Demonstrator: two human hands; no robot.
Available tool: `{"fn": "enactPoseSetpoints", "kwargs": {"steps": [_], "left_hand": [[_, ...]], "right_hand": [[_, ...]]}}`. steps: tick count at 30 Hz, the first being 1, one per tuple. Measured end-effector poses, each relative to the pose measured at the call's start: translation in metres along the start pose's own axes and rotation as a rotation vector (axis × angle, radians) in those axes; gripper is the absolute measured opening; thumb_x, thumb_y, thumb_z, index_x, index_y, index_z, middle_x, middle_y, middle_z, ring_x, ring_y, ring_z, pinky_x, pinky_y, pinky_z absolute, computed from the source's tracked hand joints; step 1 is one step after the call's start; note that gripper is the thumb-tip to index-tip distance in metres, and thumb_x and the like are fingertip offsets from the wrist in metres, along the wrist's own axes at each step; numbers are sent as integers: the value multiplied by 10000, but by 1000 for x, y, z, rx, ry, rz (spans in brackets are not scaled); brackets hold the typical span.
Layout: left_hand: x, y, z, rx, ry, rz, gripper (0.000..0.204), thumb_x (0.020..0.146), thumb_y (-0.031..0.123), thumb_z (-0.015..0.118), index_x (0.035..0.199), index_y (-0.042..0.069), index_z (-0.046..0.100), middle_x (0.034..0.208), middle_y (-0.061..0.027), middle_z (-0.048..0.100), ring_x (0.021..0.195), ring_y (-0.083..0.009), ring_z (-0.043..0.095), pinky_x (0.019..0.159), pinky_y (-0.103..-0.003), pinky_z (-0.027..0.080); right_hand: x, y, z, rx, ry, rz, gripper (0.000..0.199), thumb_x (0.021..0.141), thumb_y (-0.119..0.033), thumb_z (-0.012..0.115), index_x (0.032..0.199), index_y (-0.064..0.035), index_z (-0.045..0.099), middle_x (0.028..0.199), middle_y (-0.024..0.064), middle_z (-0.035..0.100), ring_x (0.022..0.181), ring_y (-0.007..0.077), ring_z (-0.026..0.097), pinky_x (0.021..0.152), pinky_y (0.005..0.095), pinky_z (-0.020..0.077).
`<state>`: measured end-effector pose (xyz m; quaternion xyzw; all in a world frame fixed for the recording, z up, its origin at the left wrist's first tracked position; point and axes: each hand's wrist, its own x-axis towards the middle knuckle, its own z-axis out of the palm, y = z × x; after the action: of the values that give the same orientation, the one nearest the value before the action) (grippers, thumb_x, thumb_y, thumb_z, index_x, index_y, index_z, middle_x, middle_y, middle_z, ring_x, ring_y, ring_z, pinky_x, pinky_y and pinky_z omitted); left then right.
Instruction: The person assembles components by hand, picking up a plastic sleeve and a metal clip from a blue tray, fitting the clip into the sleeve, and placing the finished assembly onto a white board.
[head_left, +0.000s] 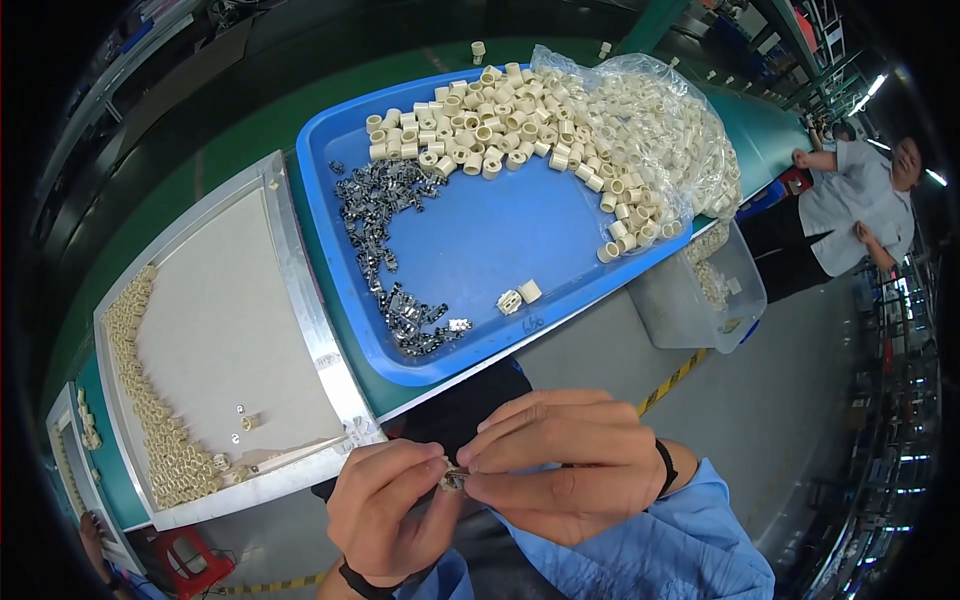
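Observation:
Just in front of my body, my left hand (395, 505) pinches a small cream plastic socket piece (450, 482) between thumb and fingertips. My right hand (565, 465) meets it from the other side, thumb and fingers closed at the same piece. Dark metal shows at the piece near the right fingertips; its exact shape is partly hidden. Beyond the hands lies a blue tray (480, 235). It holds a heap of cream cylindrical sockets (490, 115), a pile of small dark metal clips (370, 215), and two loose cream pieces (518, 296) near its front edge.
A clear plastic bag (660, 120) of sockets lies over the tray's right end. Left stands a metal-framed board (230, 330) with rows of cream pieces. A translucent bin (690, 300) sits below right. A person (850, 215) stands at right; a red stool (190, 560) is lower left.

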<state>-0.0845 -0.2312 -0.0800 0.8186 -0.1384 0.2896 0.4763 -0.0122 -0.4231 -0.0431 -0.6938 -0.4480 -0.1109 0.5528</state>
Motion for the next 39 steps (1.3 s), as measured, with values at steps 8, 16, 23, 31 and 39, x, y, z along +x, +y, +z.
{"fn": "enactPoseSetpoints", "kwargs": {"steps": [8, 16, 23, 31, 39], "left_hand": [[0, 1, 0, 46, -63, 30, 351, 777, -69, 800, 1094, -2, 664, 1027, -184, 711, 837, -302, 702, 738, -377, 560], [-1, -4, 1, 66, -77, 58, 349, 766, -65, 808, 1080, 0, 671, 1010, -175, 714, 817, -306, 701, 721, -366, 564], [-4, -3, 2, 26, -52, 39, 333, 765, -63, 814, 1062, -6, 675, 1000, -179, 713, 813, -301, 699, 712, -361, 562], [-2, -6, 1, -21, -73, -32, 316, 771, -51, 818, 1045, -9, 666, 990, -184, 704, 831, -288, 691, 721, -365, 551], [-4, -4, 4, -31, -56, -12, 314, 773, -54, 801, 1047, -9, 655, 998, -185, 692, 824, -283, 676, 715, -362, 536]], "right_hand": [[-2, -2, 0, -32, 10, 27, 239, 718, 72, 819, 952, 35, 789, 949, 153, 757, 838, 294, 780, 787, 395, 667], [-5, 1, 4, -57, 5, 25, 275, 677, 81, 805, 948, 41, 791, 926, 145, 750, 799, 284, 768, 770, 391, 663], [-6, 5, 6, -24, 6, 28, 268, 685, 77, 811, 950, 45, 791, 910, 146, 748, 782, 283, 763, 757, 390, 660], [-3, -4, -3, -35, 51, 38, 227, 706, 70, 820, 928, 44, 784, 910, 167, 752, 737, 285, 762, 732, 388, 662], [-8, -1, 4, -35, 77, 68, 222, 700, 69, 824, 914, 26, 783, 902, 151, 754, 750, 277, 771, 729, 374, 664]]}}
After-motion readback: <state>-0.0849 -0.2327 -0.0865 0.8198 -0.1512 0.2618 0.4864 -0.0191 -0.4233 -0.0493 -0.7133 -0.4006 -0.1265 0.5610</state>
